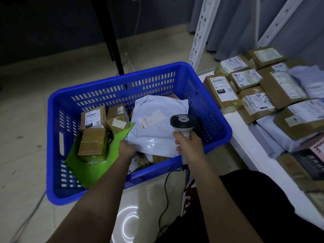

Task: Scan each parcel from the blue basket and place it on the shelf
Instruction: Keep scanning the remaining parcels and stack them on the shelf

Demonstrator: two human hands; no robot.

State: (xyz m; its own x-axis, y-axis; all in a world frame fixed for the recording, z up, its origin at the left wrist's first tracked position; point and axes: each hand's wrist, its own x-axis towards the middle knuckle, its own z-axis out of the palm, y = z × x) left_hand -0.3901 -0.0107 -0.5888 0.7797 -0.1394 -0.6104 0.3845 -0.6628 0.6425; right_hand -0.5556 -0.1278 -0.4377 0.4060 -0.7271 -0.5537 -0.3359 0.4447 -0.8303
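The blue basket (pixel 217 118) stands on the floor with several parcels inside. A white poly-mailer parcel (pixel 154 127) with a label lies on top at the middle right. My left hand (pixel 127 149) reaches into the basket and grips the mailer's near left edge; its fingers are hidden under the bag. My right hand (pixel 188 142) holds a grey handheld scanner (pixel 183 122) by its handle, the head pointed down at the mailer. Brown boxes (pixel 93 143) and a green envelope (pixel 91 165) fill the basket's left side.
The low white shelf (pixel 245 137) at the right carries several labelled brown boxes (pixel 220 91) and grey bags. White perforated shelf posts (pixel 199 32) rise behind it. A black stand leg (pixel 114 42) stands behind the basket. The scanner cable (pixel 165 190) trails over the tiled floor.
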